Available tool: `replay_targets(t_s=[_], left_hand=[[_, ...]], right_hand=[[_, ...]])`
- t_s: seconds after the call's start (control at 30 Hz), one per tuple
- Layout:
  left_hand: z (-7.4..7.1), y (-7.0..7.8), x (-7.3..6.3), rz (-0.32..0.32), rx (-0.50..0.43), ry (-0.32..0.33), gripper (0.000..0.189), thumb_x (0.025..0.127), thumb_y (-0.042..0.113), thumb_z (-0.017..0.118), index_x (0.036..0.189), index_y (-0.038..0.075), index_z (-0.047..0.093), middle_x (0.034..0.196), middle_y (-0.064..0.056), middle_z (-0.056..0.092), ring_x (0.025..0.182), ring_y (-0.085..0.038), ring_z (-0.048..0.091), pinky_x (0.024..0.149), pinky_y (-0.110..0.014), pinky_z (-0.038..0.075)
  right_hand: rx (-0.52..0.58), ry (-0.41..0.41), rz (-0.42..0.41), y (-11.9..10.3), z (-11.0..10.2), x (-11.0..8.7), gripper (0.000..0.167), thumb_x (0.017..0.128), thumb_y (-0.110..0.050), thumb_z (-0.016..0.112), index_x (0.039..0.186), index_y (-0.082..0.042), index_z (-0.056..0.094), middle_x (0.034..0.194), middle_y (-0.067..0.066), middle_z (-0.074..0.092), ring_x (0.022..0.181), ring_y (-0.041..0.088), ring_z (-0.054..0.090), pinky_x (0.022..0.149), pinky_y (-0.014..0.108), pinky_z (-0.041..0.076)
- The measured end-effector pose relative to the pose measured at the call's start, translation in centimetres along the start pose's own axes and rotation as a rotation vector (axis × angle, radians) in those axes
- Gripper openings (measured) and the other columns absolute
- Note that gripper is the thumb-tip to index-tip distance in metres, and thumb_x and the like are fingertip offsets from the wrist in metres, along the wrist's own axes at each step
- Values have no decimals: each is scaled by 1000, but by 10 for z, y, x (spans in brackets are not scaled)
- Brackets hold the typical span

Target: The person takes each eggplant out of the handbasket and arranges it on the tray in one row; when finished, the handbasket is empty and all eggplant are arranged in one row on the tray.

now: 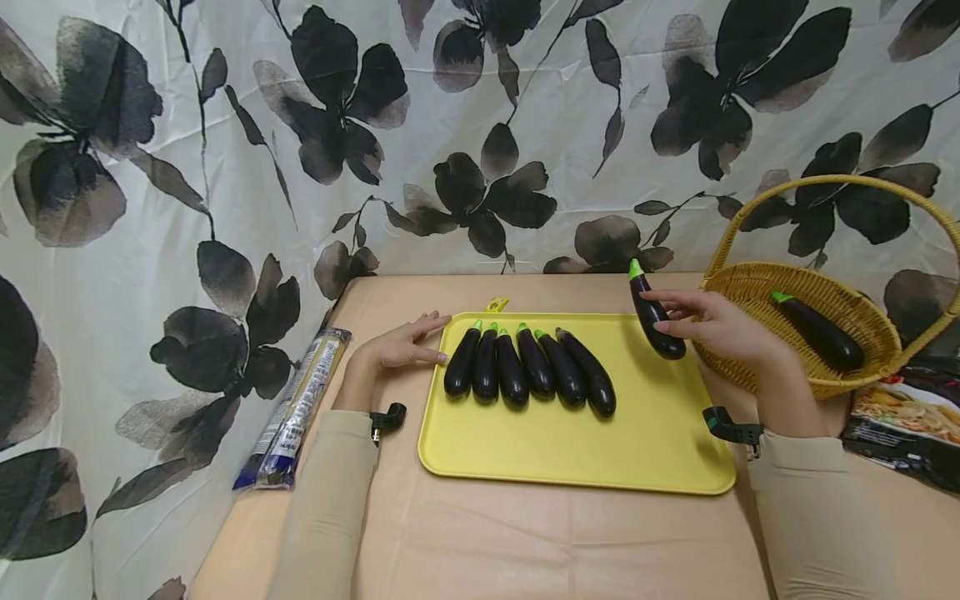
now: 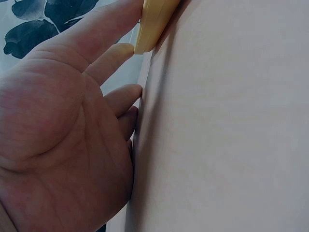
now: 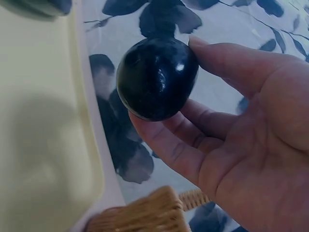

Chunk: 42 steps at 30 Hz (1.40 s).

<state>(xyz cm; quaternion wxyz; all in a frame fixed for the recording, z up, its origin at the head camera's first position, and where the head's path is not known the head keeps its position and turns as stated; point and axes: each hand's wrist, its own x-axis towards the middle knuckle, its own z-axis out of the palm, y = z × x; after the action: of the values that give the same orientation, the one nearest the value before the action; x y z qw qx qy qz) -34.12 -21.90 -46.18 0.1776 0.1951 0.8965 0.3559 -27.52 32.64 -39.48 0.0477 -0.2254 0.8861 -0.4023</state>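
Observation:
In the head view my right hand (image 1: 716,325) pinches an eggplant (image 1: 651,312) between thumb and fingers, above the right back corner of a yellow tray (image 1: 555,454). The right wrist view shows the round dark end of this eggplant (image 3: 157,79) in the grip. Several more eggplants (image 1: 536,367) lie side by side on the tray's left and middle part, green stems toward the back. My left hand (image 1: 401,343) touches the tray's left edge with its fingers extended; in the left wrist view its thumb and a finger meet the tray rim (image 2: 154,24).
A wicker basket (image 1: 795,279) with a tall handle stands to the right, one eggplant (image 1: 817,329) inside. Beside it lies a dark food package (image 1: 903,425). Long blue-and-silver packets (image 1: 296,408) lie at the table's left edge. A floral curtain (image 1: 480,125) hangs behind.

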Motion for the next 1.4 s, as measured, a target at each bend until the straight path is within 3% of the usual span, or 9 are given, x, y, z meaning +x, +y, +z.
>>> replay_targets(t_s=[0.13,0.37,0.67,0.8,0.9,1.0,1.07,1.3,1.4], left_hand=[[0,0,0,0,-2,1,92,89,43,82,165,26,33,177,-8,6,164,-30,-6,131,-60,-3],[0,0,1,6,-1,5,91,89,42,82,165,25,34,177,-9,7,164,-30,-5,131,-60,-2],[1,-2,1,12,-14,12,89,91,37,82,165,23,33,177,-10,6,164,-32,-6,130,-61,-3],[1,-2,1,3,-11,12,90,91,39,81,165,25,33,177,-9,6,164,-32,-7,130,-62,-3],[1,-2,1,-4,-3,11,90,90,42,81,165,27,33,177,-7,7,164,-30,-6,130,-62,-2],[1,-1,1,-9,1,11,90,89,44,81,164,28,34,177,-6,8,164,-29,-5,131,-61,-1],[1,-1,1,-11,5,11,91,89,45,81,164,28,34,177,-6,7,164,-29,-5,131,-60,-1],[1,0,2,-14,13,7,92,89,46,81,165,28,33,177,-7,7,164,-29,-5,131,-60,-1],[1,1,1,-14,10,8,92,89,45,82,165,28,33,177,-7,7,164,-29,-5,131,-59,-1]], right_hand=[[4,-59,16,-1,7,5,53,104,-24,65,155,-16,51,144,18,60,118,26,58,88,19,53],[-6,-104,1,3,16,10,52,104,-24,65,154,-17,52,141,14,61,118,27,56,90,22,51],[69,-170,37,8,27,18,51,101,-23,69,150,-15,57,144,19,60,132,37,56,93,26,53],[89,-217,63,10,31,21,50,101,-20,70,149,-14,58,125,18,65,108,28,60,82,30,55],[99,-264,87,11,32,23,51,101,-21,69,150,-15,58,101,13,58,86,21,52,72,34,52],[105,-301,97,11,35,24,52,101,-23,69,151,-16,57,92,10,51,79,18,48,69,35,49],[109,-322,102,12,36,25,52,102,-23,68,152,-16,56,98,12,53,81,18,48,71,34,50],[141,-370,76,17,40,27,51,101,-16,67,150,-10,57,143,19,58,104,21,58,82,31,59],[154,-383,62,18,42,28,50,101,-13,67,150,-8,57,147,20,57,110,21,59,86,29,59]])
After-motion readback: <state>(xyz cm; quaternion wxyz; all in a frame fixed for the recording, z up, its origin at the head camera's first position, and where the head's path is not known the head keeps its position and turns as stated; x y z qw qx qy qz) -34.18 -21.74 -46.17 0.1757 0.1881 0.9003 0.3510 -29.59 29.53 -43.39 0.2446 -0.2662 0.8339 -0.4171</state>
